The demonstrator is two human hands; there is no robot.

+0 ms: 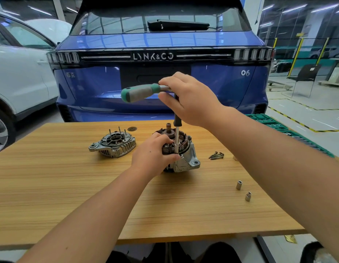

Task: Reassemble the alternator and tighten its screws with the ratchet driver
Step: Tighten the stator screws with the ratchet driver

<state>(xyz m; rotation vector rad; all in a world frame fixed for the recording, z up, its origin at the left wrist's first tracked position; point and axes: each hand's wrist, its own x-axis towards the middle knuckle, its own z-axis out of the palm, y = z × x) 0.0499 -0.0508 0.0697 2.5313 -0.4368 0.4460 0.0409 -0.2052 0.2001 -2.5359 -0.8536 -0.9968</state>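
The alternator (181,150) sits upright near the middle of the wooden tabletop (70,196), windings exposed on top. The left hand (155,152) is wrapped around its left side, fingers curled on the body. The right hand (189,99) grips the head end of the ratchet driver (140,92), green-grey handle sticking out to the left, with the long shaft (176,137) running straight down to the housing edge right by the left thumb (the tip itself is too small to make out). The end cover (113,144) lies just left of the alternator. A small pile of screws (216,155) sits to its right, and two sockets (243,190) stand nearer the front right. A blue car (164,73) fills the background.
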